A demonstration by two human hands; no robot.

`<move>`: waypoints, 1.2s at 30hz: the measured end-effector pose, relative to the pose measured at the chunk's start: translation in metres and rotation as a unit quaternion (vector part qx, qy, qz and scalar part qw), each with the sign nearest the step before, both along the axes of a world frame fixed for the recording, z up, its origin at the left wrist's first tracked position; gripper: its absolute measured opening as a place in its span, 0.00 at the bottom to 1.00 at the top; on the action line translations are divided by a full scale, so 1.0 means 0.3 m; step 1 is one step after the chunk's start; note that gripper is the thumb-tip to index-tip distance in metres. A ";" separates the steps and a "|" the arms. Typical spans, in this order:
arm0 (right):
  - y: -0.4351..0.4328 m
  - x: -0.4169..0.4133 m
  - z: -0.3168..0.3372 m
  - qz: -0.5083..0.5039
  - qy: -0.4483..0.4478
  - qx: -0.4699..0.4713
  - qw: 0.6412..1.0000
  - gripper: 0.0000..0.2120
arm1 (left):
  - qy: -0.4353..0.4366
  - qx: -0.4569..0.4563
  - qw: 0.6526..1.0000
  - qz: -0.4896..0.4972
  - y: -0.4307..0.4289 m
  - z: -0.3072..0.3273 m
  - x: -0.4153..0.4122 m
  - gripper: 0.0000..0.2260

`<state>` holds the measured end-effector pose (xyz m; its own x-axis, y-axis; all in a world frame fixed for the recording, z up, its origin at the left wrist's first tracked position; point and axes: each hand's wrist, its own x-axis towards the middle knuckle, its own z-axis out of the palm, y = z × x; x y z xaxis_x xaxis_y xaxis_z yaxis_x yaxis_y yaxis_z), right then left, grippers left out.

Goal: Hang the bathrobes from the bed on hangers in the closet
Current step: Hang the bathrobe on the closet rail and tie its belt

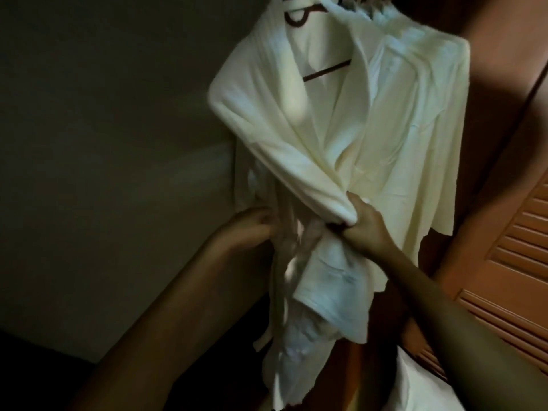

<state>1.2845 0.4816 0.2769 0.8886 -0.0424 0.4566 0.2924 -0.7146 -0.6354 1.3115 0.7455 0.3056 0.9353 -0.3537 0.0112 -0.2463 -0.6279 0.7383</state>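
The cream-white terry bathrobe (341, 129) hangs in front of you on a dark, thin-barred hanger (326, 68). The hanger's bar shows through the open collar, near the top edge of the view. The robe's shoulders are spread over the hanger and its front panels cross below the collar, then gather into a bunched fold at waist height.

Your right hand (366, 223) has that fold. The fingers are curled tightly round the thick roll of cloth, with the knuckles facing you, so the fabric is clenched in a closed fist. Below the fist the lower part of the robe falls in loose, crumpled layers, and a narrow cloth strip (262, 336) dangles at its left side.

Your left hand (252, 226) is against the robe's left edge, just beside the right hand and a little lower than the fold. Its fingertips go into the hanging folds and the picture is blurred there, so you cannot tell whether it is gripping the cloth or only touching it.

To the right of the robe stands the reddish-brown wooden closet door (519, 232), with horizontal louvred slats in its lower half. To the left is a dim, plain grey wall (103, 143). A white, soft-looking shape (415, 381) shows at the bottom, under your right forearm; what it is cannot be made out.
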 end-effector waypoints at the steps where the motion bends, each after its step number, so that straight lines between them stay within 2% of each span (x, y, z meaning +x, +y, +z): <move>1: -0.041 -0.013 0.010 -0.001 0.014 0.008 1.000 0.32 | 0.000 0.032 0.999 0.027 0.025 -0.059 0.002 0.20; 3: -0.102 -0.049 0.045 0.003 0.024 0.030 0.999 0.33 | 0.048 0.019 0.996 0.071 0.035 -0.188 -0.016 0.21; 5: -0.116 -0.084 0.065 0.019 0.024 0.047 0.998 0.32 | 0.109 -0.057 0.990 0.067 -0.003 -0.311 -0.067 0.13; 7: -0.121 -0.110 0.066 0.032 0.015 0.067 0.997 0.29 | 0.158 -0.130 0.978 0.048 -0.084 -0.420 -0.123 0.15; 9: -0.121 -0.127 0.066 0.039 0.011 0.086 0.995 0.29 | 0.180 -0.153 0.972 0.017 -0.172 -0.507 -0.188 0.22; 10: -0.114 -0.137 0.066 0.040 0.012 0.099 0.994 0.28 | 0.193 -0.144 0.971 -0.007 -0.210 -0.544 -0.228 0.23; 12: -0.114 -0.146 0.057 0.050 0.019 0.108 0.993 0.27 | 0.227 -0.111 0.968 -0.011 -0.251 -0.603 -0.303 0.18; 15: -0.141 -0.134 0.042 0.048 0.020 0.096 0.994 0.28 | 0.271 -0.088 0.957 0.056 -0.196 -0.677 -0.363 0.16; 18: -0.173 -0.101 0.026 0.020 0.045 0.071 0.996 0.30 | 0.243 -0.039 0.961 0.128 -0.020 -0.700 -0.373 0.16; 20: -0.190 -0.074 0.012 0.006 0.070 0.031 0.997 0.26 | 0.214 -0.023 0.958 0.188 0.099 -0.709 -0.393 0.17; 22: -0.229 -0.043 -0.030 0.015 0.132 -0.030 0.991 0.28 | 0.190 -0.020 0.951 0.241 0.192 -0.707 -0.428 0.17; 25: -0.347 -0.017 -0.155 0.059 0.284 -0.134 0.947 0.45 | 0.189 -0.015 0.944 0.270 0.253 -0.726 -0.494 0.19; 26: -0.399 -0.008 -0.213 0.063 0.330 -0.172 0.926 0.45 | 0.188 -0.015 0.941 0.282 0.251 -0.735 -0.517 0.20; 28: -0.492 -0.008 -0.303 0.062 0.400 -0.234 0.884 0.33 | 0.182 -0.010 0.934 0.307 0.224 -0.740 -0.570 0.21; 30: -0.551 -0.019 -0.365 0.044 0.403 -0.199 0.892 0.20 | 0.173 0.002 0.930 0.323 0.201 -0.749 -0.611 0.21; 32: -0.603 -0.035 -0.404 0.013 0.401 -0.082 0.912 0.12 | 0.175 0.007 0.927 0.331 0.195 -0.763 -0.642 0.19; 34: -0.657 -0.048 -0.439 -0.019 0.402 0.037 0.915 0.09 | 0.184 0.020 0.923 0.337 0.194 -0.758 -0.682 0.17; 36: -0.708 -0.070 -0.475 -0.062 0.402 0.107 0.907 0.11 | 0.195 0.020 0.914 0.354 0.200 -0.767 -0.733 0.17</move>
<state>1.2635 0.2692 0.1345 0.9134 -0.1768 -0.3666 -0.4009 -0.5460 -0.7357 1.0916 0.8055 0.0754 0.8597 0.3494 -0.3727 0.5104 -0.5565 0.6556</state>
